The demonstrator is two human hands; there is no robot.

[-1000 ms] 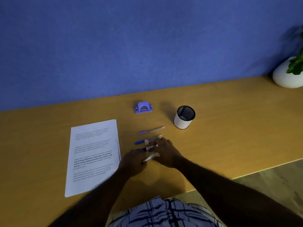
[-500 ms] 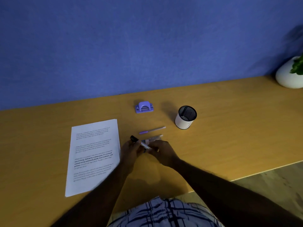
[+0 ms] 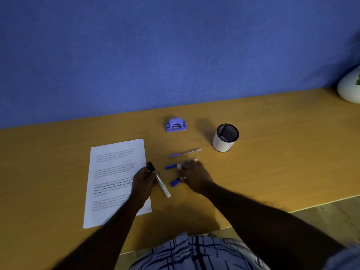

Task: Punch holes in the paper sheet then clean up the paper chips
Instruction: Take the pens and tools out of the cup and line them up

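Since the frame half a second back, the hands have parted: the left hand (image 3: pixel 143 182) has carried the black-capped marker (image 3: pixel 161 184) toward the sheet, and the right hand (image 3: pixel 194 176) has gone back down onto the pens left on the desk (image 3: pixel 272 152). The paper sheet (image 3: pixel 115 172) lies flat, printed side up, left of centre and toward the desk's near edge. The hole punch (image 3: pixel 176 125) stands well apart from it, near the far edge by the wall, with neither hand on it. I judge that punching has not begun and that the step in hand is clearing the writing tools. The left hand grasps the marker round its barrel, fingers curled, with the cap pointing to the far edge and the tail angled to the near edge. Its forearm crosses the sheet's near right corner. The right hand lies palm down over the blue pen (image 3: pixel 171 166), with the blue-capped marker (image 3: pixel 175 182) showing just beside its thumb; I cannot tell whether it grips either one. The purple pen (image 3: pixel 185 152) lies free just beyond. To do this step well, lift each pen rather than drag it. Keep the left forearm from skewing the sheet. Drop the pens upright into the mesh cup (image 3: pixel 225 137), which stands right of the punch. A white pot (image 3: pixel 348 88) sits at the far right corner.
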